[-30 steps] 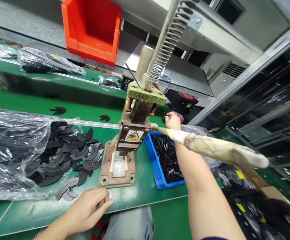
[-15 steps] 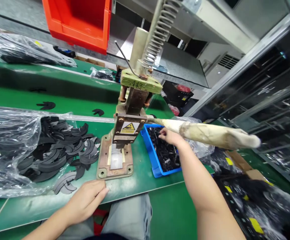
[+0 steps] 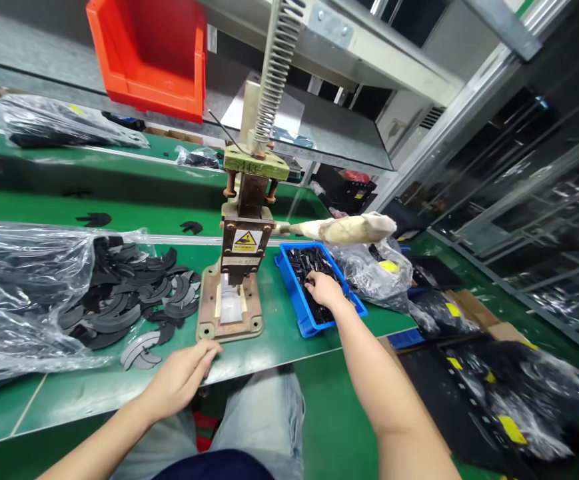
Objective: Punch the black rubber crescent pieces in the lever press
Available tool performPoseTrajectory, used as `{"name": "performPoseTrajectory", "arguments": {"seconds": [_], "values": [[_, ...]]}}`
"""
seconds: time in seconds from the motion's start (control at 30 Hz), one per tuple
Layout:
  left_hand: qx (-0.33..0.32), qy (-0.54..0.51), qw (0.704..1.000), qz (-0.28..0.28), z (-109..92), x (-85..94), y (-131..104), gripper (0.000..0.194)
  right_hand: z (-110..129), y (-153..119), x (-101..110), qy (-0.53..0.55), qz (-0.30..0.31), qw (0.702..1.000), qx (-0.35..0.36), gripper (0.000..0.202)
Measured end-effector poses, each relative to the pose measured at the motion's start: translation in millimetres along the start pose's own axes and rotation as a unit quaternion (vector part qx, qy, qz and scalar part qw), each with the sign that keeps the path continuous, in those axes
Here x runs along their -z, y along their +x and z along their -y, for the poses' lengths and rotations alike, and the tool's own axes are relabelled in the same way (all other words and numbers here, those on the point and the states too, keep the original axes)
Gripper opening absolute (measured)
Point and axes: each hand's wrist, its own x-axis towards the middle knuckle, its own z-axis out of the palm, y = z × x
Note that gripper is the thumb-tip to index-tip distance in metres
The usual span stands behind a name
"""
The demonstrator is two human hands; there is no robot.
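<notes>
My right hand [image 3: 326,289] reaches into a blue bin [image 3: 294,293] full of small black parts [image 3: 319,263]. Its fingertips are pinched together among the parts; what they hold is too small to make out. My left hand [image 3: 184,375] lies on the front edge of the green bench, palm down with fingers fairly straight, and holds nothing. Just beyond it stands a hand press [image 3: 246,243] with a yellow warning label. A pale block [image 3: 231,303] sits on the press base, under the ram. Left of the base lie curved black pieces [image 3: 116,310], some spilling from a clear bag.
The wrapped press lever [image 3: 349,229] sticks out to the right, above the blue bin. A red bin [image 3: 152,67] stands on the shelf above. Bagged parts [image 3: 376,270] lie right of the blue bin. Two loose black pieces [image 3: 192,227] lie behind the bench's rail.
My right hand has moved nearer and deeper into the blue bin's parts, its fingertips now lower among them. My left hand stays at the bench edge. The camera view has shifted.
</notes>
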Motion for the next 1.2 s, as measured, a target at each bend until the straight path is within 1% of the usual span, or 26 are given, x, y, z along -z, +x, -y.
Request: {"name": "performPoseTrajectory", "arguments": {"seconds": [0.1, 0.2, 0.27, 0.33, 0.4, 0.5, 0.53, 0.6, 0.7, 0.87, 1.03, 1.1, 1.13, 1.17, 1.2], "values": [[-0.001, -0.017, 1.0, -0.011, -0.9, -0.5, 1.1, 0.031, -5.9, -2.1, 4.5, 0.066, -0.08, 0.995, 0.015, 0.034], [-0.012, -0.02, 1.0, -0.01, -4.7, 1.3, 4.0, 0.03, -6.6, -9.6, 14.0, 0.138, -0.17, 0.975, 0.035, 0.031], [-0.024, -0.014, 1.0, -0.004, -6.3, 3.5, 6.2, 0.036, 1.1, -21.0, 18.3, 0.187, -0.222, 0.955, 0.057, 0.038], [-0.029, -0.014, 0.999, -0.013, -6.6, 5.5, 7.6, 0.041, 18.4, -39.5, 16.5, 0.228, -0.251, 0.936, 0.097, 0.042], [-0.019, -0.031, 0.998, -0.051, -7.0, 6.4, 7.9, 0.035, 45.1, -64.5, 6.3, 0.258, -0.247, 0.921, 0.155, 0.039], [-0.013, -0.072, 0.988, -0.133, -11.4, 6.3, 7.0, 0.017, 94.2, -103.7, -20.0, 0.282, -0.198, 0.907, 0.244, 0.038], [-0.019, -0.083, 0.984, -0.153, -13.9, 6.4, 6.8, 0.018, 109.7, -114.5, -29.3, 0.291, -0.183, 0.898, 0.274, 0.041], [-0.038, -0.096, 0.979, -0.173, -19.1, 7.5, 7.1, 0.028, 134.5, -130.5, -44.9, 0.312, -0.163, 0.879, 0.322, 0.05], [-0.06, -0.09, 0.979, -0.171, -24.1, 10.6, 8.3, 0.036, 153.3, -141.0, -58.0, 0.336, -0.151, 0.858, 0.358, 0.059], [-0.101, -0.061, 0.979, -0.167, -27.5, 14.9, 7.7, 0.029, 158.3, -141.8, -63.3, 0.335, -0.142, 0.851, 0.378, 0.061], [-0.151, -0.034, 0.977, -0.15, -30.6, 22.6, 11.0, 0.017, 155.4, -142.1, -64.2, 0.332, -0.122, 0.856, 0.376, 0.058], [-0.139, -0.008, 0.978, -0.157, -25.1, 30.6, 18.7, 0.013, 148.0, -136.0, -55.3, 0.331, -0.119, 0.867, 0.354, 0.054], [-0.119, 0.006, 0.978, -0.171, -20.3, 35.6, 24.5, 0.012, 142.8, -130.8, -46.3, 0.334, -0.132, 0.872, 0.332, 0.052], [-0.094, 0.021, 0.977, -0.188, -14.4, 40.9, 31.6, 0.011, 137.2, -124.5, -33.7, 0.341, -0.16, 0.875, 0.305, 0.05], [-0.07, 0.036, 0.976, -0.205, -7.9, 46.4, 39.7, 0.013, 131.8, -117.4, -17.5, 0.355, -0.201, 0.87, 0.279, 0.049]]}}
